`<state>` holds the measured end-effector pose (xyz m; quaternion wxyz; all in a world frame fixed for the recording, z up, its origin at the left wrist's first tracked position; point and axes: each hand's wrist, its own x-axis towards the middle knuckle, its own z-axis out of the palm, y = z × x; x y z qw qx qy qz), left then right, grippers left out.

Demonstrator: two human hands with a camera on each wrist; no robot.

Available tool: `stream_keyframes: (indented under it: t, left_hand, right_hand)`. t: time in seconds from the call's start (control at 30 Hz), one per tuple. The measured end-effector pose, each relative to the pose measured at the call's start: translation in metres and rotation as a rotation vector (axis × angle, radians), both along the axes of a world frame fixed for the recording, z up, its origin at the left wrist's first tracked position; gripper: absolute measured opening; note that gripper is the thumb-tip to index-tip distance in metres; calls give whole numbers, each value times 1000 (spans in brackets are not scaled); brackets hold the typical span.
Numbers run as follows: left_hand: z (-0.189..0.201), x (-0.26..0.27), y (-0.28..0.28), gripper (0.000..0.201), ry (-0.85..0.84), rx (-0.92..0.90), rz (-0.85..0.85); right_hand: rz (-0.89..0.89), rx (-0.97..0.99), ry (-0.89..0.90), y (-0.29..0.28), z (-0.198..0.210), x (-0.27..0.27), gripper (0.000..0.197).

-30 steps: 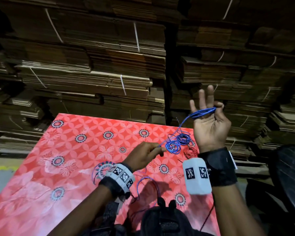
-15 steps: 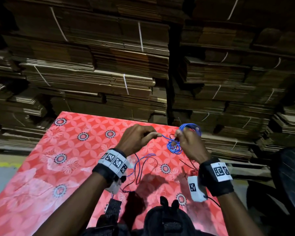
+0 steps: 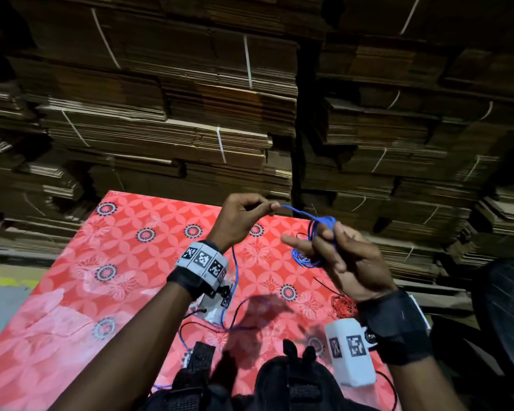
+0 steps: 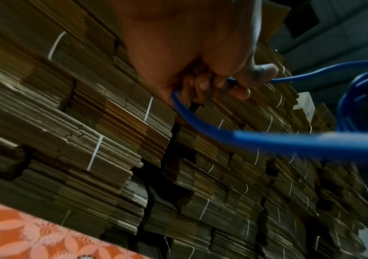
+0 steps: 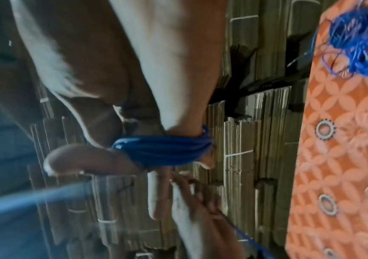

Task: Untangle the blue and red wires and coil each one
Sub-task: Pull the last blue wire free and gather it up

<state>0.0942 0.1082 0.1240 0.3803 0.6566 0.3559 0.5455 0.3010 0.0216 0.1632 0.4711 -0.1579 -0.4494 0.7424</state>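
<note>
both hands were raised over the table point(image 3: 72, 307), which was covered in a red floral cloth. left hand point(image 3: 238, 218) pinched the blue wire point(image 3: 297, 212) between thumb and curled fingers; in the left wrist view the wire ran through the fist point(image 4: 200, 70) and out below it in a loose arc. from the pinch a short span crossed to the right hand point(image 3: 344, 262), where several turns were wound round the fingers point(image 5: 160, 149); the thumb lay against the bundle and the other fingers were partly stretched out, so the hand held the coil. a tangled mass of blue wire lay on the cloth just past the right hand point(image 3: 303, 256), seen as loose loops in the right wrist view point(image 5: 360, 43). more blue wire trailed down by the left wrist and across the near cloth. red wire point(image 3: 343, 305) sat in a small heap on the table, beneath the right wrist, apart from the blue. stacked flat cardboard point(image 3: 190, 114) filled the background
</note>
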Motion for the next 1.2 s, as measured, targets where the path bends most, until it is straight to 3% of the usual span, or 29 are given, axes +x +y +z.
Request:
stream_keyframes:
  t: [0.13,0.2,0.3,0.4,0.5,0.6,0.73,0.83,0.97,1.03,1.13,1.2]
  left_hand:
    - [-10,18,-15,26,-54,-179,-125]
    - [-16,30,-28,28,-14,-280,-264]
    - [-25,44,-45,24,236,-309,-391]
    - [-32,50,-54,22,625,-136,-399]
    - [-32,48,-59,18,928,-72,-360]
    - [-22,43,-58,27,1054,-81,-285]
    - [-14,33,-48,26,1246,-22,-158]
    - [-13,25,-40,24,1355,89,-21]
    - [-11,5,-25,33,1369,235,145]
    - [-11,-7,-17,35,1294,336,235]
    - [-12,-20,-10,35,1089,344,281]
    - [-15,-26,-6,30,858,234,258]
  right_hand:
    - [12,-68,261,4,8,-4,26]
    - [-101,-79,352,6,14,-13,25]
    - [-386,-105,417,12,17,-21,41]
    - [-540,-17,351,26,13,-23,38]
    - [-737,165,34,41,-1,-18,31]
    - [-860,309,-542,53,-26,-11,44]
    - [-724,499,-1203,61,-58,1,39]
    - [-658,629,-1531,54,-64,-3,33]
    - [-432,641,-1924,44,-58,-10,28]
    - [-329,567,-1858,43,-58,-5,31]
    - [-84,371,-1447,35,-53,4,46]
    - [124,284,-1225,29,-52,8,51]
